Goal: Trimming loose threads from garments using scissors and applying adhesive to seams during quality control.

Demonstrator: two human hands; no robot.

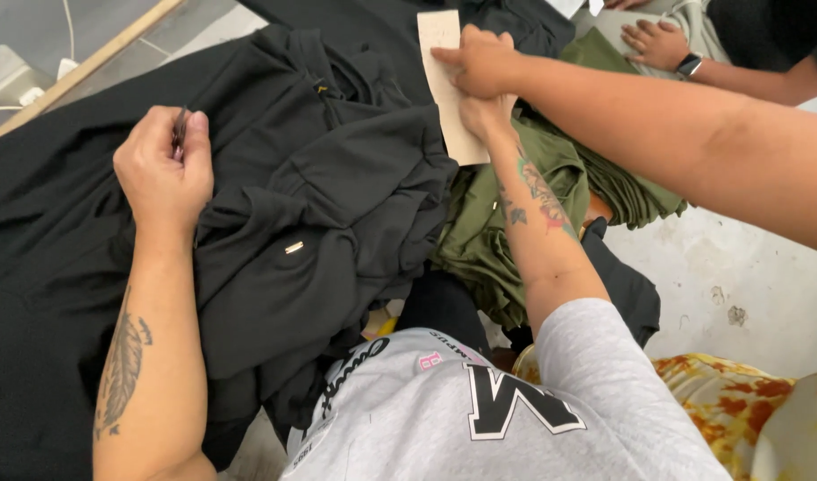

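My left hand (163,165) is closed above a pile of black garments (319,205), pinching a small dark object (178,132) between thumb and fingers. My right hand (486,116) reaches forward to a long beige card (444,89) that lies over the black and olive cloth, and grips it at its right edge. A co-worker's hand (479,61) presses on the same card just above mine and covers most of my fingers. A small metal tag (293,248) shows on the black fabric.
Folded olive green garments (551,178) lie right of the black pile. A second co-worker hand (656,43) with a wristwatch rests at the top right. There is a pale stained floor (738,276) at right, an orange patterned cloth (729,392) at lower right, and a wooden edge (88,67) at top left.
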